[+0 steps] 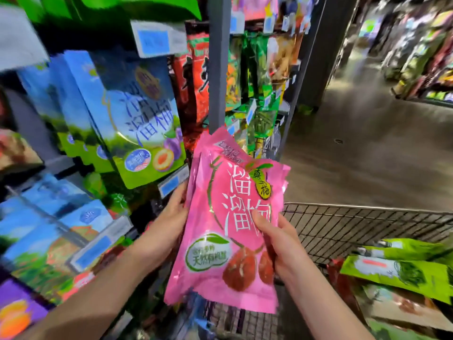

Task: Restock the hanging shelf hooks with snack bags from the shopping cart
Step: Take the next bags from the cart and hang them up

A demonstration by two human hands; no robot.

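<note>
Pink snack bags (228, 231) sit in our grip, left hand (166, 222) and right hand (282, 241) both clasping them; next, we judge, find their hook.

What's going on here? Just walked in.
A person is restocking snacks. Both hands hold what looks like a few pink snack bags stacked together: the left hand grips their left edge, and the right hand pinches the right side with its thumb on the front. The bags are not yet on a hook. Blue-and-green bags hang on the shelf at left, and the shopping cart at right holds green bags.
</note>
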